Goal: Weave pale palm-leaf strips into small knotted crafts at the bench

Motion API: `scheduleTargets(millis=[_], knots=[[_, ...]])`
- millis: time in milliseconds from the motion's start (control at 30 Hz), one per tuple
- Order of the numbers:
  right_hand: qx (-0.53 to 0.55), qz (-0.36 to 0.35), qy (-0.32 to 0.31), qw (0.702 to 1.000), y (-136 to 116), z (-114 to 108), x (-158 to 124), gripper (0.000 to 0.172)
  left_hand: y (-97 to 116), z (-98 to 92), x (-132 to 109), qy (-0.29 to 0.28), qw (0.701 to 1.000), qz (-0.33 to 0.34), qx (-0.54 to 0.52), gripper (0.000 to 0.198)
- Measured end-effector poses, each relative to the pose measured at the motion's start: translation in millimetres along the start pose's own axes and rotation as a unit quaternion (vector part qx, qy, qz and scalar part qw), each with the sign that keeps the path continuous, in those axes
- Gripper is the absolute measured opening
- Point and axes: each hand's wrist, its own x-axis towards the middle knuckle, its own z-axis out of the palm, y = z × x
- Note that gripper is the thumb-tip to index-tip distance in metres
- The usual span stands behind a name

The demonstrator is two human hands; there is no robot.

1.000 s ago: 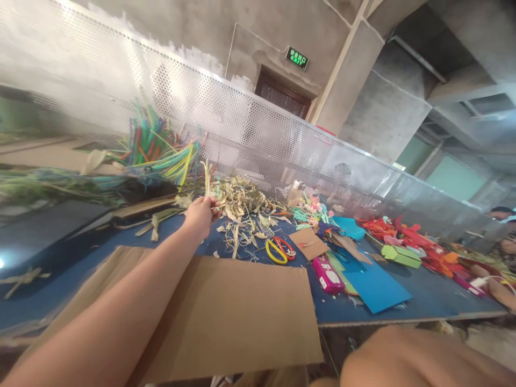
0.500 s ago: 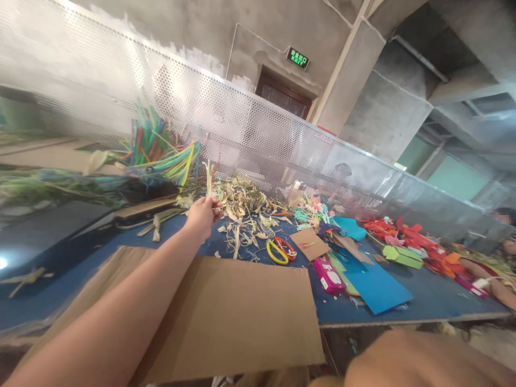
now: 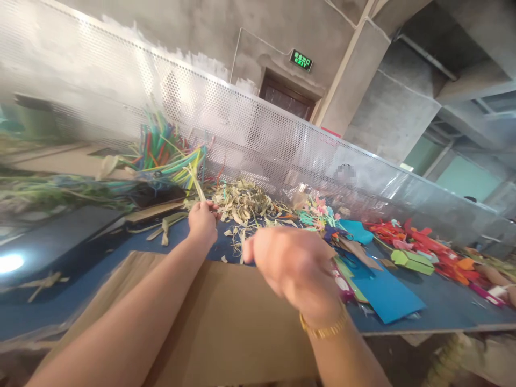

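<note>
My left hand (image 3: 203, 220) reaches over the far part of the blue table, its fingers pinched around a few pale dried plant strips (image 3: 196, 184) that stick up and tilt left. Beside it lies a heap of dried husk-like leaves (image 3: 246, 201). My right hand (image 3: 293, 263), blurred and wearing a gold bracelet (image 3: 324, 327), hangs back-up over the table right of the heap. Its fingers point away and are mostly hidden. That hand covers the spot where the scissors lay. Under both forearms a flat cardboard sheet (image 3: 234, 322) rests at the near edge.
Blue sheets (image 3: 387, 290) and a partly hidden magenta box (image 3: 342, 282) lie to the right. Beyond them are a green folded paper piece (image 3: 413, 261) and red pieces (image 3: 431, 244). Colourful stems (image 3: 161, 148) stand back left. A perforated metal screen (image 3: 258, 126) borders the table.
My right hand has risen from the bottom right corner to above the table, now hiding the scissors. My left hand still pinches the strips, which now lean further left.
</note>
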Motion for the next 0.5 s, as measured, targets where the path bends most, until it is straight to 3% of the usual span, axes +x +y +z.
scheduleTargets(millis=[67, 100, 200, 267, 333, 433, 500], knots=[[-0.15, 0.067, -0.073, 0.984, 41.3, -7.4, 29.3, 0.038, 0.0, 0.7, 0.0, 0.009, 1.0, 0.004, -0.011, 0.019], [-0.236, 0.092, -0.114, 0.961, 66.7, -12.0, 43.7, 0.033, -0.5, 0.9, 0.6, 0.01, 1.0, 0.007, -0.017, 0.018], [-0.452, 0.161, -0.185, 0.858, 148.1, -25.5, 84.8, 0.019, -2.9, 0.8, 3.5, 0.011, 0.999, 0.01, -0.03, 0.014], [-0.523, 0.189, -0.183, 0.811, 194.4, -32.4, 109.7, 0.029, -4.4, 0.2, 5.4, 0.012, 0.999, 0.006, -0.034, 0.012], [-0.574, 0.195, -0.145, 0.782, 228.0, -37.4, 130.6, 0.043, -5.4, -0.7, 6.9, 0.014, 0.999, 0.005, -0.033, 0.012], [-0.593, 0.241, -0.159, 0.752, 257.4, -43.3, 149.7, 0.067, -6.1, -2.0, 8.8, 0.015, 0.999, 0.004, -0.033, 0.011], [-0.582, 0.284, -0.196, 0.736, 267.6, -48.4, 151.8, 0.066, -6.4, -2.8, 9.8, 0.011, 0.999, 0.002, -0.036, 0.012]])
